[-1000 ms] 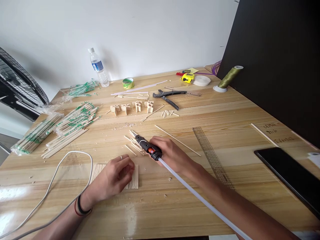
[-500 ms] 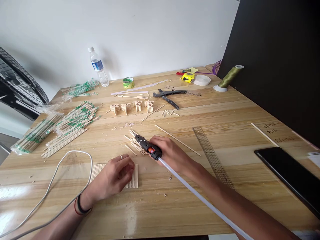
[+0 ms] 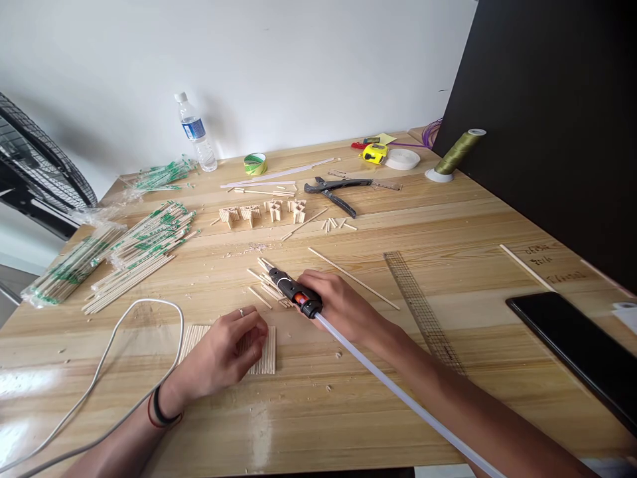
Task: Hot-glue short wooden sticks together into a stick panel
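Note:
My right hand is wrapped round a black hot glue gun; a long clear glue stick runs out of its back end. The nozzle points away to the left, above a loose pile of short wooden sticks. Over a flat panel of sticks laid side by side rests my left hand, its fingers curled and closed. What those fingers hold, if anything, is hidden. Part of the panel is covered by the hand.
Bundles of wrapped chopsticks lie left, near a white cable. Small stick assemblies, a cutter and a water bottle are farther back. A clear ruler and black phone lie right.

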Available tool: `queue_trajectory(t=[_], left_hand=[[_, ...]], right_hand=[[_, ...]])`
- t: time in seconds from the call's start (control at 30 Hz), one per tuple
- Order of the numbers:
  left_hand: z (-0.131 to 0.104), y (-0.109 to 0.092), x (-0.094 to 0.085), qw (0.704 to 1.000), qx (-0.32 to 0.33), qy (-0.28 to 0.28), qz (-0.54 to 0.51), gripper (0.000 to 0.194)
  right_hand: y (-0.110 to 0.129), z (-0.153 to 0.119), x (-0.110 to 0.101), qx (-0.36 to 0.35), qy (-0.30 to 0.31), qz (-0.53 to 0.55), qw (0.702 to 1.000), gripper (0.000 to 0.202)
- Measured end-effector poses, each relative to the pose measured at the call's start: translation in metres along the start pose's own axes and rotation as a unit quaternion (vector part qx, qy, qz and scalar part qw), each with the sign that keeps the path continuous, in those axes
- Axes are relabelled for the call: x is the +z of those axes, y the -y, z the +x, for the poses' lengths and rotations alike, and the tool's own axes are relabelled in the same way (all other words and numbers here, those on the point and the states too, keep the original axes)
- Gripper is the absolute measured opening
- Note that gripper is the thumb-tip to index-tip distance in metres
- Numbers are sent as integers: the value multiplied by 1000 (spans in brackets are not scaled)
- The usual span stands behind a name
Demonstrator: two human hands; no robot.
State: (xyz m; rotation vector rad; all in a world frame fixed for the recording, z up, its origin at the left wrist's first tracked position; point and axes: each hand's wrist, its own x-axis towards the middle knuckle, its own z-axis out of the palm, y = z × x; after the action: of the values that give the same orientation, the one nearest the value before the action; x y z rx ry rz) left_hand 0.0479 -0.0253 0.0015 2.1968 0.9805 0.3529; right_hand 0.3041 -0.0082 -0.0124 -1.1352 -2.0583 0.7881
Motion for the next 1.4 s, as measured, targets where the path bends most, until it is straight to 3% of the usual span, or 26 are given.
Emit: queue_trajectory(t=[1.4], left_hand=[[-1, 1, 0, 1000, 6, -4, 0, 18]], right_hand=[[0, 0, 0, 7, 4, 1, 1000, 27]])
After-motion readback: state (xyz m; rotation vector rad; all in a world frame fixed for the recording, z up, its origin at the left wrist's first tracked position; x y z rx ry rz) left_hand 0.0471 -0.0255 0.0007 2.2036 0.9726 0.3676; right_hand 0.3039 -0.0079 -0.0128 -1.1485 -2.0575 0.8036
